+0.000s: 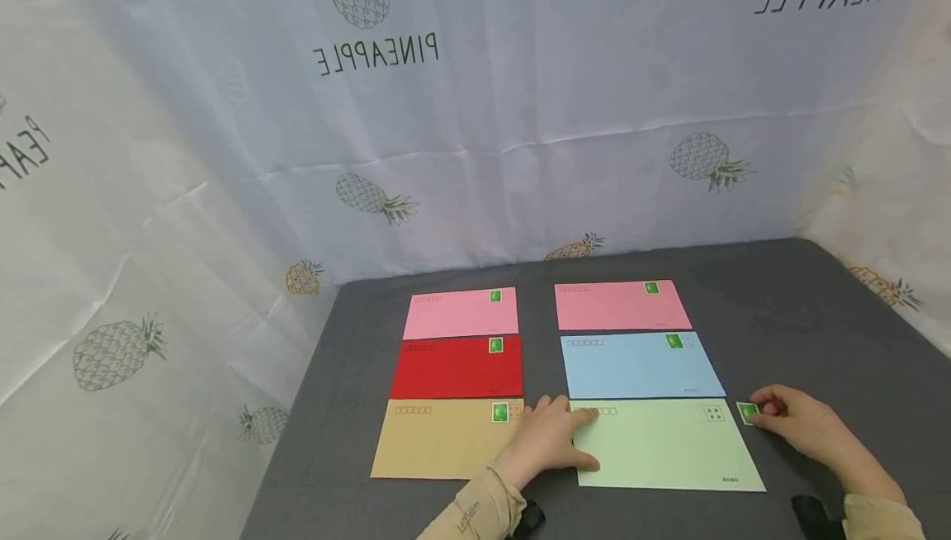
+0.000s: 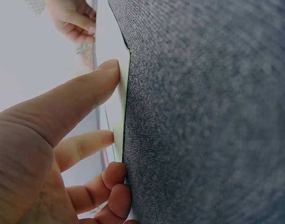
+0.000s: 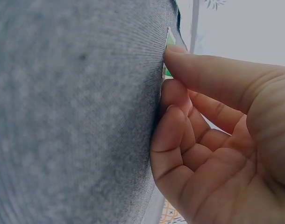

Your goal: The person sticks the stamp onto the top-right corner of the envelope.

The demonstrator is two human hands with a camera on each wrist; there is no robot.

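Note:
A light green envelope [image 1: 661, 451] lies flat at the near right, with a small four-dot square printed in its upper right corner. My left hand [image 1: 546, 439] rests at its left end, thumb and index finger spread and touching the paper. Beyond the envelope's right edge, my right hand [image 1: 806, 424] pinches a small green stamp [image 1: 746, 413] with a white border. In the right wrist view the thumb covers part of that stamp [image 3: 170, 39], which is low over the dark cloth.
Left of the green envelope lies a tan envelope [image 1: 438, 445]. Farther back are a red envelope [image 1: 453, 371], a blue envelope [image 1: 631, 371] and two pink envelopes, left [image 1: 453, 317] and right [image 1: 617, 310]. Each bears a green stamp. A pineapple-print curtain [image 1: 520, 111] surrounds the grey table [image 1: 839, 325].

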